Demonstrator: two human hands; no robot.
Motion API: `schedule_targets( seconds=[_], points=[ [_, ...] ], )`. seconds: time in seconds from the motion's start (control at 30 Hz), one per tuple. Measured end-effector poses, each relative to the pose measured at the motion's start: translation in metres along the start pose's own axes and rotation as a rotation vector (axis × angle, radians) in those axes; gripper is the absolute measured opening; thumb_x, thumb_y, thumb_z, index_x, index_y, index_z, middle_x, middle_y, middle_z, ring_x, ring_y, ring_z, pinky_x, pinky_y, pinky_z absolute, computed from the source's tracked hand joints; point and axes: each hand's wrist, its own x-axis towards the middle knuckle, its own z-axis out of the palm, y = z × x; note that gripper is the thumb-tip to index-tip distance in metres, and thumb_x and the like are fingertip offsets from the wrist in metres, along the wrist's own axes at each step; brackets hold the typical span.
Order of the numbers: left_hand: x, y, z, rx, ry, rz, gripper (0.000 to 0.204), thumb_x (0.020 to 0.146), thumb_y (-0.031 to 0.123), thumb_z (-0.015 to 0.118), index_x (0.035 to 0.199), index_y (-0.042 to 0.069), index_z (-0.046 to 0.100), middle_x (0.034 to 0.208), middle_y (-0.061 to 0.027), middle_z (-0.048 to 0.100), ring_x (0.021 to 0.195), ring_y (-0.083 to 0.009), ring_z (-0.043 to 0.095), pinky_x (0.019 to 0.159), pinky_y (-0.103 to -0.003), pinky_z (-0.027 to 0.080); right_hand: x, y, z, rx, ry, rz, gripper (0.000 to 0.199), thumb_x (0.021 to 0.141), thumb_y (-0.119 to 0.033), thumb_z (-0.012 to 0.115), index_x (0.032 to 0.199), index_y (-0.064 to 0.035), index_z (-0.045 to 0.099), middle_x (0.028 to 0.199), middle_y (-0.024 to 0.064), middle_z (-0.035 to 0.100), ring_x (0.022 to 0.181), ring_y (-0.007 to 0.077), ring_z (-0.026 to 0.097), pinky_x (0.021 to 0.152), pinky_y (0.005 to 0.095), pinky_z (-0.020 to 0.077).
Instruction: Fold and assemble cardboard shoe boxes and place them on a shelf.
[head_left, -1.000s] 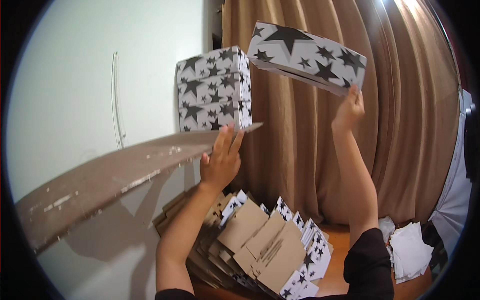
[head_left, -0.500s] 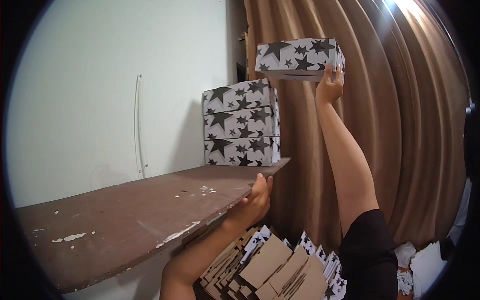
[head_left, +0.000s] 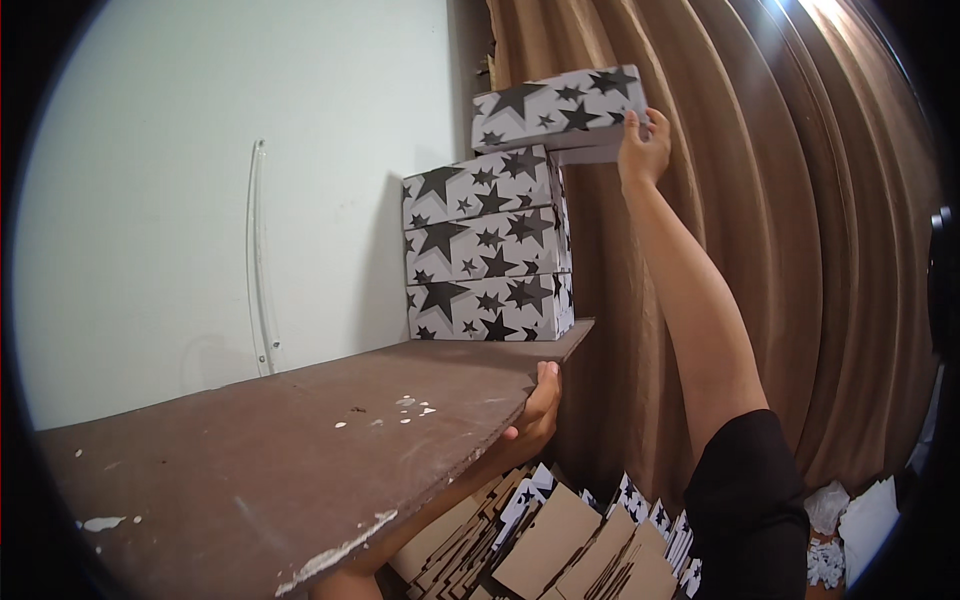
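right hand (head_left: 643, 148) raised overhead, fingers gripping the end of a star-printed box (head_left: 558, 112), held tilted just above a stack of three like boxes (head_left: 488, 245) on a brown shelf (head_left: 300, 450). box looks light, stiff cardboard, easily dented; best gripped at the ends. left hand (head_left: 538, 408) curls around the shelf edge, well below the box.
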Motion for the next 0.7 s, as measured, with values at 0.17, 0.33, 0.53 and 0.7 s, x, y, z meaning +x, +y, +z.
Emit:
schedule_targets(
  seconds=[0.17, 0.33, 0.53, 0.7],
  points=[
    [-0.008, 0.014, 0.016, -0.008, -0.07, 0.0, 0.043, 0.08, 0.039, 0.05, 0.105, 0.008, 0.066, 0.112, 0.0018, 0.059, 0.122, -0.0105, 0.04, 0.109, -0.051, -0.002, -0.024, 0.003, 0.018, -0.01, -0.362, 0.037, 0.045, 0.088, -0.033, 0.056, 0.127, -0.0113, 0.05, 0.127, 0.0178, 0.052, 0.121, 0.0323, 0.046, 0.1, 0.0378, 0.0345],
    [-0.013, 0.016, 0.022, -0.021, -0.062, -0.015, 0.043, 0.08, 0.039, 0.05, 0.105, 0.008, 0.066, 0.113, 0.0017, 0.059, 0.122, -0.0107, 0.04, 0.109, -0.051, -0.002, -0.023, -0.004, 0.027, 0.012, -0.455, 0.097, 0.049, 0.087, -0.033, 0.056, 0.128, -0.0073, 0.047, 0.123, 0.0192, 0.054, 0.118, 0.0332, 0.048, 0.099, 0.0385, 0.0354],
    [-0.017, 0.023, 0.034, -0.044, -0.049, -0.057, 0.043, 0.08, 0.04, 0.05, 0.105, 0.008, 0.066, 0.114, 0.0017, 0.059, 0.122, -0.0108, 0.04, 0.109, -0.051, -0.002, -0.015, 0.0, 0.038, -0.208, -0.28, 0.147, 0.043, 0.086, -0.032, 0.058, 0.117, -0.0018, 0.052, 0.113, 0.0196, 0.059, 0.105, 0.0343, 0.057, 0.089, 0.039, 0.0426],
    [-0.031, 0.03, 0.041, -0.07, -0.068, -0.071, 0.044, 0.08, 0.04, 0.05, 0.105, 0.008, 0.066, 0.114, 0.0017, 0.059, 0.122, -0.0109, 0.04, 0.109, -0.051, -0.002, -0.016, 0.028, 0.061, -0.004, -0.431, 0.226, 0.037, 0.088, -0.033, 0.054, 0.115, -0.0076, 0.058, 0.121, 0.0155, 0.057, 0.11, 0.0327, 0.055, 0.097, 0.0424, 0.0368]
  ],
)
